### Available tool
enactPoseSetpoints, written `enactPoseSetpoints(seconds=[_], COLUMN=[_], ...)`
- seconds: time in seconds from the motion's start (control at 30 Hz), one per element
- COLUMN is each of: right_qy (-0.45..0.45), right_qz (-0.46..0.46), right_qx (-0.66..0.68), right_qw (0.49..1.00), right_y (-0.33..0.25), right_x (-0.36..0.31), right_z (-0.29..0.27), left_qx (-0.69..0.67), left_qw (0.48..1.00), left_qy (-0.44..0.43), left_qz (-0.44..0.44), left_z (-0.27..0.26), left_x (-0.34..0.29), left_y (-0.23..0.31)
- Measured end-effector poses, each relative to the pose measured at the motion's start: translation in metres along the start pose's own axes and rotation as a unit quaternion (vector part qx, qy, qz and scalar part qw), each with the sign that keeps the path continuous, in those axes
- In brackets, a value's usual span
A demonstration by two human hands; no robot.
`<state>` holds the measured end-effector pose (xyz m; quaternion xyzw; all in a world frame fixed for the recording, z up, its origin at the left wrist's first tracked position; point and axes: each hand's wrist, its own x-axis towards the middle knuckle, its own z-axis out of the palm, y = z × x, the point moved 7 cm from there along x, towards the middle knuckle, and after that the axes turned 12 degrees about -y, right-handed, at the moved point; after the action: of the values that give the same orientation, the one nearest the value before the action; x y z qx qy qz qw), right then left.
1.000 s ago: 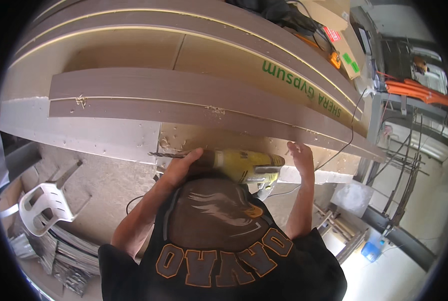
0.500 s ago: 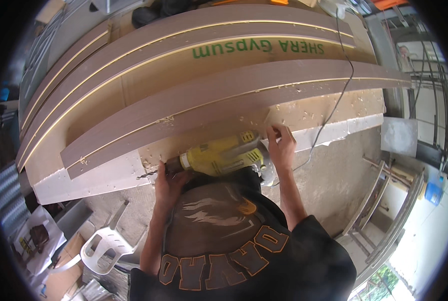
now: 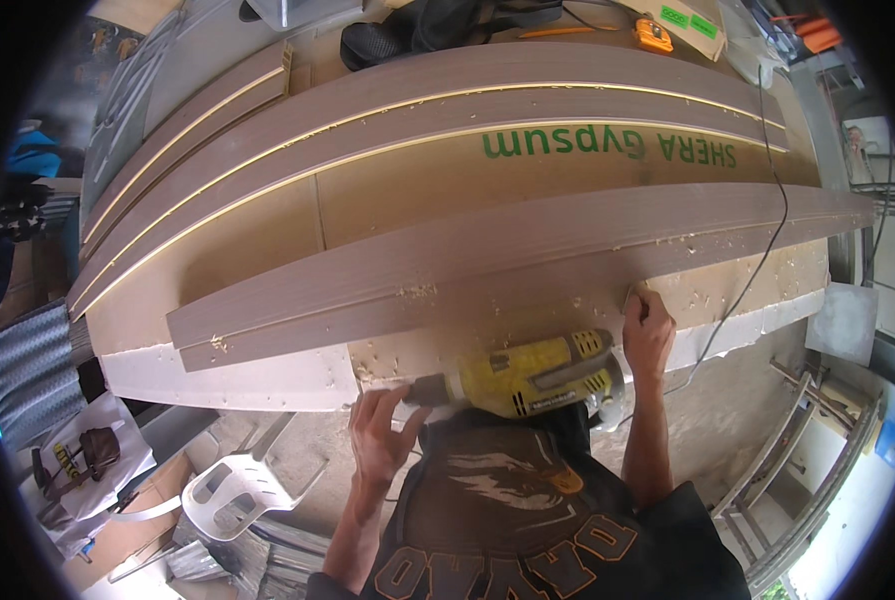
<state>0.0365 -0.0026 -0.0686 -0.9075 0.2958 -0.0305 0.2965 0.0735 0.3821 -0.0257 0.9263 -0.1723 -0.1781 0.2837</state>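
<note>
Head view: a yellow drill (image 3: 537, 378) is seen lying between the hands, its chuck gripped by the left hand (image 3: 382, 435). The right hand (image 3: 648, 330) is pressed on the board (image 3: 267, 375), fingers curled on a small pale bit. Beyond them, green lettering is printed on a tan sheet (image 3: 417, 195); a yellow tape (image 3: 653, 35) is lying farther off

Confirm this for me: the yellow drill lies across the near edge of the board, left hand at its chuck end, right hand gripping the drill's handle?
Not quite. In the head view the right hand rests on the board, off the yellow drill. The left hand is at its chuck end, as you said.
</note>
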Motion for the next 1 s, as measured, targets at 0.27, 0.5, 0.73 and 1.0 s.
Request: enactPoseSetpoints(seconds=[0.27,0.5,0.73,1.0], right_qy=[-0.107,-0.258,-0.41,-0.364], right_qz=[0.064,0.096,-0.147,-0.26], right_qx=[-0.031,0.144,0.14,0.145], right_qw=[0.992,0.95,0.889,0.882], right_y=[-0.005,-0.004,-0.135,-0.152], right_x=[0.0,-0.005,0.006,0.002], right_z=[0.002,-0.027,0.023,0.025], left_qx=[0.004,0.032,0.035,0.17], left_qw=[0.999,0.988,0.994,0.982], left_qy=[-0.026,-0.151,-0.067,0.019], left_qz=[0.037,-0.029,0.074,0.078], left_z=[0.011,0.006,-0.014,0.006], left_x=[0.001,0.022,0.063,0.101], left_y=[-0.009,-0.005,0.027,0.039])
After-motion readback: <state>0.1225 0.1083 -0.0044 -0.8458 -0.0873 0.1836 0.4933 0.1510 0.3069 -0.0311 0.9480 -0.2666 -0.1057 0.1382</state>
